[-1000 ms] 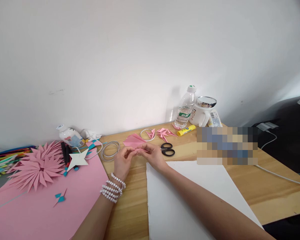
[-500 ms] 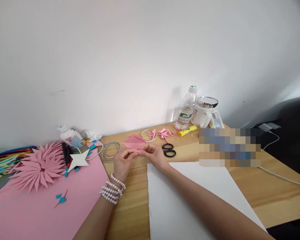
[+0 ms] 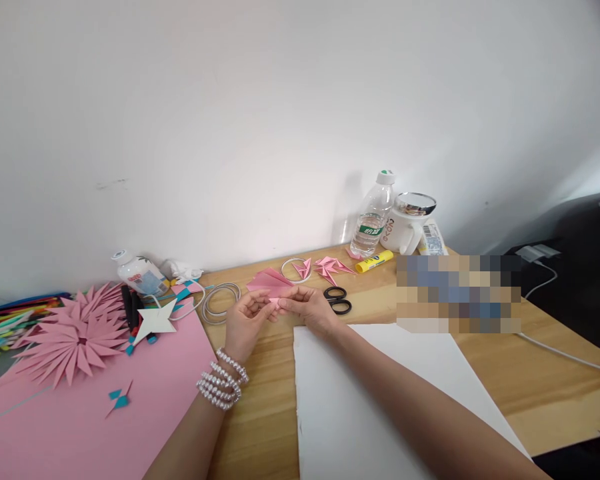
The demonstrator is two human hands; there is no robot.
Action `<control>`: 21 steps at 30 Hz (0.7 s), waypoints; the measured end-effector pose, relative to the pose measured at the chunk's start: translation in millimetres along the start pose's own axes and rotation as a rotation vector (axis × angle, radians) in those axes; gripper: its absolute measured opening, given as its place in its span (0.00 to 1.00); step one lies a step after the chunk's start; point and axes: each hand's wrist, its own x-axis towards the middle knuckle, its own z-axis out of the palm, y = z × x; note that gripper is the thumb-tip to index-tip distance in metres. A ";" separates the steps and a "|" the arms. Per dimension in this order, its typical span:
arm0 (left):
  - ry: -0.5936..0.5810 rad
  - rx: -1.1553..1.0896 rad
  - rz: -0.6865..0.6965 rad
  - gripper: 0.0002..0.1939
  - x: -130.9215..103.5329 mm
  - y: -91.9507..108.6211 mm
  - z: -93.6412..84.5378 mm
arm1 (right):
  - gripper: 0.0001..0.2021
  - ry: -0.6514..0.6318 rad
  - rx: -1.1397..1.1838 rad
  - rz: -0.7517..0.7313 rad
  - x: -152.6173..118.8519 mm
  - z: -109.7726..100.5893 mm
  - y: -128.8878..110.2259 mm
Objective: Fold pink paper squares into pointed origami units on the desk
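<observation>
A small piece of folded pink paper is pinched between the fingers of my left hand and my right hand. The fingertips of both hands meet around it and cover much of its shape. Just behind them on the table lies a larger pink paper, partly hidden by the fingers. Black-handled scissors rest right of my right hand, their blades out of sight. Farther back are folded pink paper pieces, with another inside a ring. My left wrist wears a pearl bracelet.
A white sheet lies under my right forearm, a pink sheet at left. On the left stand pink paper flowers, a white paper star and a tilted bottle. A water bottle, mug and glue stick stand behind.
The fingers of my left hand have spread slightly and shifted along the small pink paper, showing more of it. Both hands stay at nearly the same place.
</observation>
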 end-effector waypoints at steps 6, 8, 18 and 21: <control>0.013 -0.021 -0.024 0.12 0.3 -0.9 -1.1 | 0.13 0.044 -0.038 -0.124 -1.2 4.9 1.1; 0.003 -0.030 -0.043 0.10 -0.1 -1.2 -1.4 | 0.12 0.049 -0.056 -0.150 -2.3 6.9 -0.1; -0.051 -0.028 0.016 0.08 -2.3 2.7 -0.7 | 0.10 0.005 -0.174 -0.163 -6.5 10.7 -8.3; -0.045 -0.034 0.017 0.08 -2.3 1.8 -0.9 | 0.10 0.009 -0.138 -0.140 -4.9 9.6 -6.9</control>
